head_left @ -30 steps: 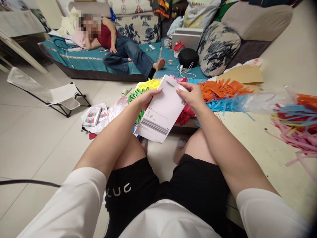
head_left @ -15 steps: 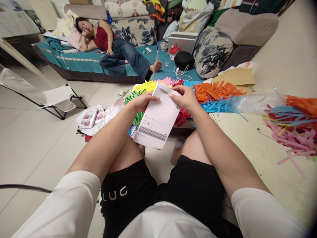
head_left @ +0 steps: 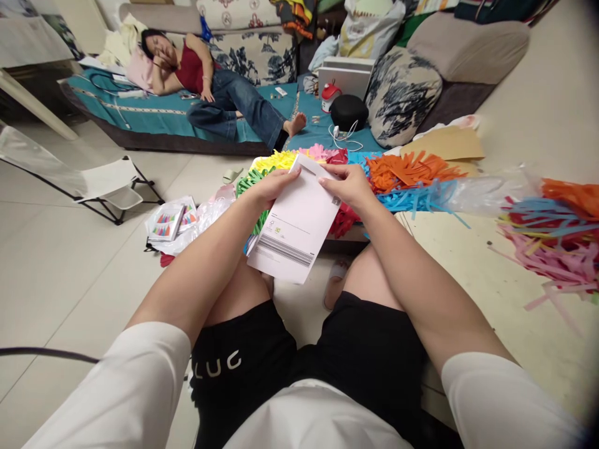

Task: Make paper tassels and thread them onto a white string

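Note:
Both my hands grip a white printed card, with small text, tiny logos and a dark striped band near its lower end. It is tilted, its top leaning to the right, above the gap between my knees. My left hand pinches the upper left edge, thumb on the face. Over the upper right edge my right hand is closed, thumb also on the face. Most fingers are hidden behind the card. Beyond it lie fringed paper tassels, among them yellow, green and orange ones.
A pale table on my right bears more tassels. Left on the floor side are clear plastic bags with printed packets and a white folding chair. A person lies on the teal-covered sofa.
The card's lower end has swung slightly left and the left thumb has slid a little along its edge. Both hands keep hold of it.

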### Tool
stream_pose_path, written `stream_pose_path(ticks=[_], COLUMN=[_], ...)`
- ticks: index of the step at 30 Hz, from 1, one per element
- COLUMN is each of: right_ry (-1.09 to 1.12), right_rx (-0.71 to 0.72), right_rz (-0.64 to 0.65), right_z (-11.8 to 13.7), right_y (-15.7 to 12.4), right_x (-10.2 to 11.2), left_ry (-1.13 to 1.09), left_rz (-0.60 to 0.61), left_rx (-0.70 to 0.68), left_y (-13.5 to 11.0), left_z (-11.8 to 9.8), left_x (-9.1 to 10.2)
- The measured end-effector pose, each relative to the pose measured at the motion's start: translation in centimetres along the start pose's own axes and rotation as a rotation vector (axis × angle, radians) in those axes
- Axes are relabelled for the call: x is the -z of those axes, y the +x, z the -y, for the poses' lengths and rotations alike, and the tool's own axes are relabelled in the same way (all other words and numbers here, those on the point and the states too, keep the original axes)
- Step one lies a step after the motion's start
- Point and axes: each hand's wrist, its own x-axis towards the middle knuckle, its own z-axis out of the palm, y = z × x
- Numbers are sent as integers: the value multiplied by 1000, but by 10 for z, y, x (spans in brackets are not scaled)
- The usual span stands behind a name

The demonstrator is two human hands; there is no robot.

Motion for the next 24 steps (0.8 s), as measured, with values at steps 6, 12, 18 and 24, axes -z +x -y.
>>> stream_pose_path(ticks=[6,12,18,24], right_ry=[-55,-80,-69,-65], right_rx=[-5,12,8,47], right_rz=[36,-1,36,35], right_z=[3,3,6,5], right_y=[-1,0,-4,-3], right_x=[1,-4,-8,-6], left_ry=[28,-11,146,202], left_rz=[-23,-49,-268,-207], left_rx=[26,-58,-255,-370], left_y=[-6,-3,5,2], left_z=[-7,-9,-11,-18], left_x=[-4,-7,-7,-12])
